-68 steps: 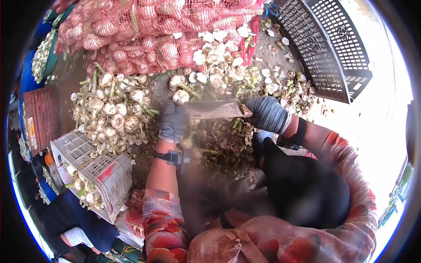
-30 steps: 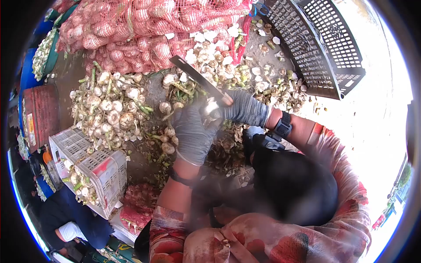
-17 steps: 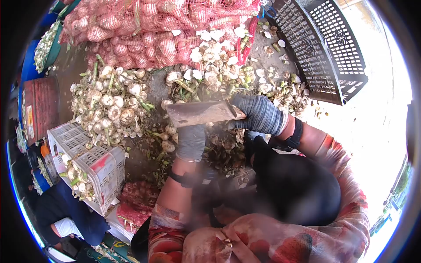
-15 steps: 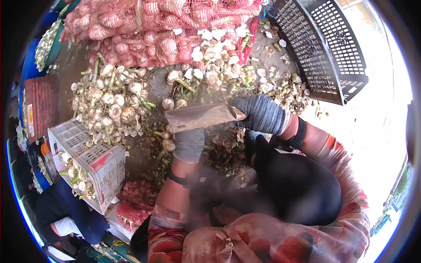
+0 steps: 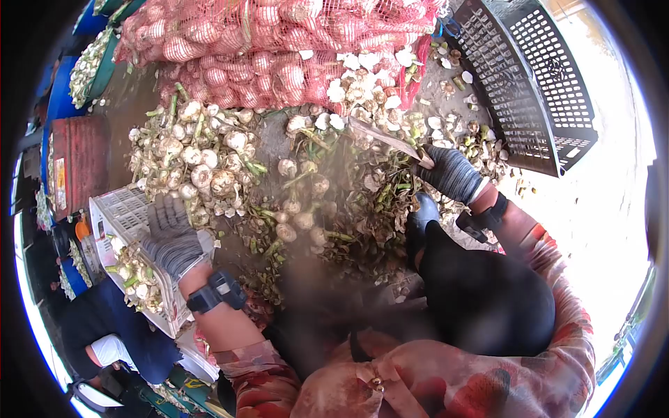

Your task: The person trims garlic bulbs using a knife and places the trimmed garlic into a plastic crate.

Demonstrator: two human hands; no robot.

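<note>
My left hand (image 5: 172, 233), in a grey glove, is over the edge of the white crate (image 5: 125, 212), palm showing and fingers spread, with nothing in it. Beside its fingertips rises a heap of garlic bulbs (image 5: 202, 164) with green stems. My right hand (image 5: 451, 173), also gloved, is wrapped round the handle of a wide-bladed knife (image 5: 385, 136), whose blade points up and left over scattered skins. Several loose bulbs (image 5: 304, 220) lie on the ground between my hands, amid leaves and trimmings.
Red mesh sacks of garlic (image 5: 279, 70) are stacked at the top. A black perforated crate (image 5: 519, 83) stands at upper right. The white crate holds garlic (image 5: 136, 279) at its side. A person in dark clothing (image 5: 115, 327) is at lower left, near a red container (image 5: 80, 167).
My left hand has moved left from beneath the knife blade to the white crate and opened. My right hand has shifted slightly right, and the knife has turned so its tip points up and left.
</note>
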